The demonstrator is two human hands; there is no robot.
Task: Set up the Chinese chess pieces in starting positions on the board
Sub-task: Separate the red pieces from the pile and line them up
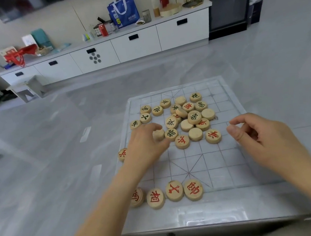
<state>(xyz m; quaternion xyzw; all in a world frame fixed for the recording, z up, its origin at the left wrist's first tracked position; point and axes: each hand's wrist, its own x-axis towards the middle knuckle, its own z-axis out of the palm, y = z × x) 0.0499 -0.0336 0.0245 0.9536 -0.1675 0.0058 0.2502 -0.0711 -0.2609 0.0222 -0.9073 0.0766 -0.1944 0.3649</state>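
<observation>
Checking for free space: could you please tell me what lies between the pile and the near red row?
Head view: only bare board, with the left forearm crossing its left part.

Bright, even indoor light. Pale rectangular glare on glossy grey marble-look tabletop [87,134], sheen on clear plastic chess board sheet [222,168]. Shadows soft and faint. Blank pale wooden disc [158,135] by left hand [146,145] smeared with blur. Edges bend wide-angle; white drawer cabinet [136,43] behind tilts, slightly soft.
</observation>
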